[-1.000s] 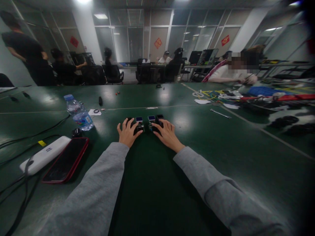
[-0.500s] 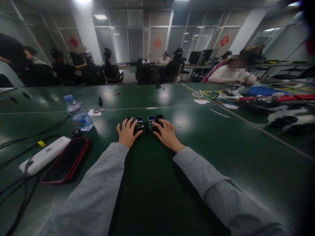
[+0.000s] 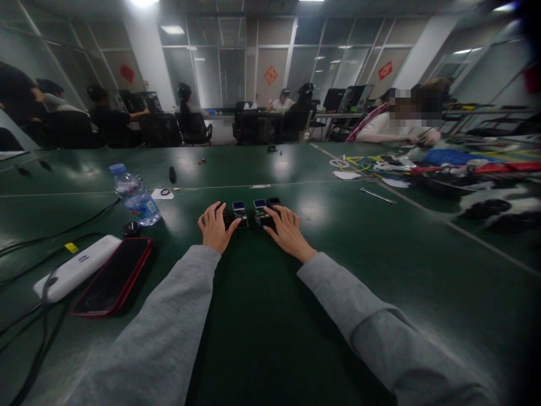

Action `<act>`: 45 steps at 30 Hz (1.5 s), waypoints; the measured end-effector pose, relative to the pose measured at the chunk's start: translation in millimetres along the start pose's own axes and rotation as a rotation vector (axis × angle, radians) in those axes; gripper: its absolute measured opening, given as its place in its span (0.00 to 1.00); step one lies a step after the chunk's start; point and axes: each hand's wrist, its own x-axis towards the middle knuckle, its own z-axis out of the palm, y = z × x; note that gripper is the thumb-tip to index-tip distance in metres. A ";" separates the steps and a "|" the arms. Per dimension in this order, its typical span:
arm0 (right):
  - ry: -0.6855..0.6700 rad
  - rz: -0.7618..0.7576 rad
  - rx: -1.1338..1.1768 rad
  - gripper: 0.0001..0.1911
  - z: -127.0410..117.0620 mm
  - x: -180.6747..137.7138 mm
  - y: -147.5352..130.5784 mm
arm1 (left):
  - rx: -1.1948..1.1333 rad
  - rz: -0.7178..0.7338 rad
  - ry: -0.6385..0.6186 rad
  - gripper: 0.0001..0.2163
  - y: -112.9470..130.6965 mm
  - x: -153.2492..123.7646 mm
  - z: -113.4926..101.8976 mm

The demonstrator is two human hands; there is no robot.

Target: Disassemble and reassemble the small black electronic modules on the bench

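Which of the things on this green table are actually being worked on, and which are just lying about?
In hand:
- left hand on the left small black device
- right hand on the right small black device

Lying about:
- water bottle
- red-cased phone
- white power bank
- metal tool
- black cables

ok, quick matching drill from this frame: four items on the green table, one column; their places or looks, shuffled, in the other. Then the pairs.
Things:
1. water bottle
2. phone
3. power bank
4. small modules

Descriptions:
A. white, cable plugged in
B. red-edged, dark screen up
C. under the fingertips of both hands
D. blue cap, lying on its side

Pairs: 1-D, 2-B, 3-A, 4-C
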 end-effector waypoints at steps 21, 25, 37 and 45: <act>-0.024 -0.001 -0.014 0.23 4.0 0.2 2.4 | -0.452 -0.306 -0.079 0.23 -32.6 10.4 25.7; -0.029 -0.008 -0.013 0.23 2.5 0.5 1.7 | -0.453 -0.309 -0.057 0.23 -33.3 10.5 25.2; 0.009 0.005 0.023 0.27 2.7 -0.7 1.9 | -0.400 -0.219 0.045 0.18 -32.0 9.9 24.8; 0.065 0.057 0.049 0.27 2.1 1.0 -0.4 | -0.129 -0.003 0.057 0.20 -10.4 4.3 6.5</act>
